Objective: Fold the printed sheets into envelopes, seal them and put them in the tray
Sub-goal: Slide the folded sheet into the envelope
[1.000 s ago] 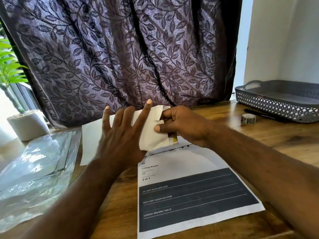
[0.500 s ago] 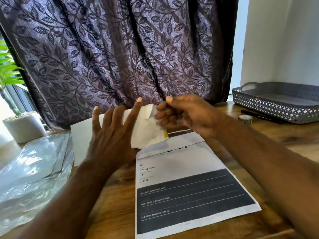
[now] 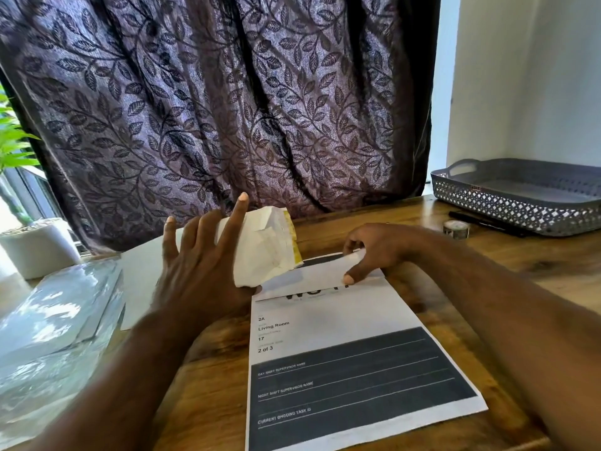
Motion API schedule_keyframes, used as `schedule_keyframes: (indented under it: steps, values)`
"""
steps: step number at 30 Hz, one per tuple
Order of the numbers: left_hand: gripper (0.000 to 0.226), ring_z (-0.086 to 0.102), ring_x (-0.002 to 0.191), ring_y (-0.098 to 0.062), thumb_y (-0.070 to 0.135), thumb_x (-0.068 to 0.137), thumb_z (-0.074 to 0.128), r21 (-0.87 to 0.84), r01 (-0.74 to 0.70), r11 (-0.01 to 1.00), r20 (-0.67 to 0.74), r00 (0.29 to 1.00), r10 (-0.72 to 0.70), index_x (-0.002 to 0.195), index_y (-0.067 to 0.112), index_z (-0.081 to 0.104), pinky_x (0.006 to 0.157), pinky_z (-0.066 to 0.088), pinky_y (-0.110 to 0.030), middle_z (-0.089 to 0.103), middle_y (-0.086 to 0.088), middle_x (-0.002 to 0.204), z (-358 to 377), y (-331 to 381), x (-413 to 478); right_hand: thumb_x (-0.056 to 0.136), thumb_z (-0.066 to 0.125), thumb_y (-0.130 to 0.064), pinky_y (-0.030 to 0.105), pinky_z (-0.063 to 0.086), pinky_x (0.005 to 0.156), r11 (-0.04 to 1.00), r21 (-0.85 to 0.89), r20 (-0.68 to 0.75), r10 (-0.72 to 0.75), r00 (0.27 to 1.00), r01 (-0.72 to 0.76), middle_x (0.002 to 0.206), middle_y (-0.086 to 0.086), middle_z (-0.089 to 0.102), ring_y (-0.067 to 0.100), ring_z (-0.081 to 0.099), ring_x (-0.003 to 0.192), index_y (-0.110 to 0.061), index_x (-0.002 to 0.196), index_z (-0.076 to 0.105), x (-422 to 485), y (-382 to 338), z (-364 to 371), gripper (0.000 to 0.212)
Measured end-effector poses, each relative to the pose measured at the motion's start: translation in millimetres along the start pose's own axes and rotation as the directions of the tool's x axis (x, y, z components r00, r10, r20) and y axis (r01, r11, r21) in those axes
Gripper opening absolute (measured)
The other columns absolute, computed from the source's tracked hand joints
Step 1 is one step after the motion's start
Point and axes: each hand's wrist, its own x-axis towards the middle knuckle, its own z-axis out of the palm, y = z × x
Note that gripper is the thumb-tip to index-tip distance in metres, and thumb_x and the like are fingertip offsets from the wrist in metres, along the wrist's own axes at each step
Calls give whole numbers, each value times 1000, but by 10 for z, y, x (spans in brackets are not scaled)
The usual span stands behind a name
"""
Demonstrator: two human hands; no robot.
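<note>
While the printed sheet (image 3: 325,314) lies flat on the wooden table (image 3: 536,255) right under both hands, its far edge is folded over toward the person. The right hand (image 3: 374,252) pinches that folded flap: thumb tip pressed on top, other fingers curled behind it. Black form block and text "Living Room", "2 of 3" face up on the part nearer the person than the right hand. Left hand (image 3: 198,265) is raised just left of the flap and holds a white envelope (image 3: 266,245), which is off the table, crumpled and tilted. A yellow strip runs along the envelope's edge on the side toward the right hand. The left hand's fingers are straight and spread across the envelope's near face with the index pointing up, and the thumb tip shows under its lower corner, so the hand grips it between thumb and fingers. The envelope's lower corner sits just above the flap's left end; cannot tell if they touch. A blank paper (image 3: 143,271) lies flat behind and left of the left hand. Shiny plastic sleeves (image 3: 48,320) are stacked further left, near the left forearm. Grey perforated tray (image 3: 520,206) sits well to the right of the right hand, at the table's far corner. A tape roll (image 3: 456,228) and a black pen (image 3: 481,219) lie between the right hand and the tray, the pen just in front of the tray wall. White pot (image 3: 35,245) with a green plant (image 3: 13,141) is far left, beyond the sleeves. Dark leaf-pattern curtain (image 3: 227,109) hangs behind both hands.
</note>
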Motion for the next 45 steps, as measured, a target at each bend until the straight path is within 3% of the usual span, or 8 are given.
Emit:
schedule_keyframes:
  steps: [8, 14, 17, 23, 28, 32, 39, 45]
  values:
    - [137, 42, 128, -35, 94, 56, 54, -77, 43, 996, -16, 999, -45, 163, 24, 2, 113, 22, -70, 40, -10, 140, 111, -53, 21, 86, 78, -22, 32, 51, 70, 968, 238, -336, 2, 942, 82, 94, 0, 66, 21, 64, 89, -16, 97, 69, -41, 145, -114, 16]
    - [135, 39, 129, -32, 103, 57, 38, -128, 105, 986, -21, 994, -108, 162, 28, 0, 113, 20, -69, 38, -6, 141, 188, -121, 105, 88, 77, -19, 29, 53, 57, 863, 434, -732, 172, 660, 257, 93, 3, 65, 12, 62, 76, -20, 93, 67, -93, 355, -351, 11]
    - [135, 39, 130, -32, 101, 57, 40, -126, 130, 983, -1, 991, -131, 162, 28, -1, 113, 19, -68, 38, -6, 143, 212, -156, 138, 88, 77, -24, 19, 52, 58, 848, 420, -782, 159, 603, 322, 87, -10, 62, 3, 63, 72, -23, 92, 66, -132, 375, -411, 12]
    - [138, 36, 134, -31, 98, 54, 49, -149, 170, 974, 27, 985, -167, 161, 30, -4, 115, 16, -66, 36, -6, 147, 241, -175, 142, 88, 77, -13, 14, 51, 43, 732, 513, -732, 102, 673, 448, 91, 1, 66, -10, 66, 65, -25, 85, 67, -187, 281, -416, 16]
    - [139, 38, 128, -31, 94, 54, 56, -146, 145, 979, -17, 989, -149, 162, 27, -1, 114, 23, -69, 38, -6, 140, 204, -137, 156, 87, 78, -15, 28, 57, 44, 740, 522, -678, 58, 733, 424, 91, 3, 68, 20, 72, 72, -26, 89, 68, -247, 208, -396, 15]
    - [136, 42, 124, -34, 84, 57, 65, -120, 86, 989, -60, 994, -93, 162, 25, 1, 112, 26, -70, 40, -8, 135, 233, -71, 187, 85, 81, -17, 31, 56, 41, 760, 503, -626, -9, 780, 413, 84, 3, 71, 19, 73, 68, -25, 91, 70, -215, 138, -335, 14]
    - [123, 45, 120, -34, 96, 66, 35, -140, 44, 989, -79, 995, -56, 162, 27, 4, 110, 31, -60, 41, -8, 136, 210, -124, 142, 83, 83, -18, 26, 48, 36, 722, 552, -583, -23, 812, 417, 79, -2, 74, 21, 64, 56, -22, 95, 74, -230, 210, -366, 16]
    - [123, 39, 129, -34, 95, 67, 36, -187, -103, 977, -29, 995, 100, 162, 25, 3, 106, 33, -57, 33, -8, 152, 146, 16, 133, 81, 83, -15, 27, 48, 41, 666, 617, -537, -32, 843, 419, 84, 6, 78, 27, 66, 63, -19, 106, 72, -277, 148, -344, 28]
